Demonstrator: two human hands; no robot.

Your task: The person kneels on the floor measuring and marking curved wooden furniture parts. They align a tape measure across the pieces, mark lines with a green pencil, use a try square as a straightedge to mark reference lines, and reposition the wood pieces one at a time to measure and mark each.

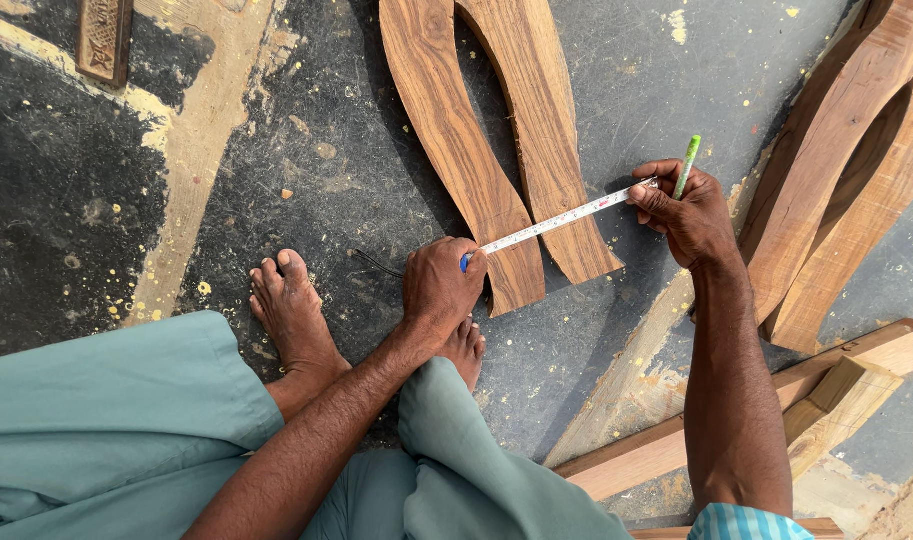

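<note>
While left hand (438, 285) grips the tape measure (561, 219) stretched across two curved boards (496, 140), right hand (688, 212) pinches tape end and green pencil (687, 165); no mark visible yet.

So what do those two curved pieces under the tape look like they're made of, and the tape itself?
The curved pieces look like solid hardwood, sawn and unfinished: brown with dark streaky grain, matte surface. The tape, stretched between the left hand and right hand, looks like a thin, pale, flexible blade, probably painted steel, though that's uncertain.
</note>
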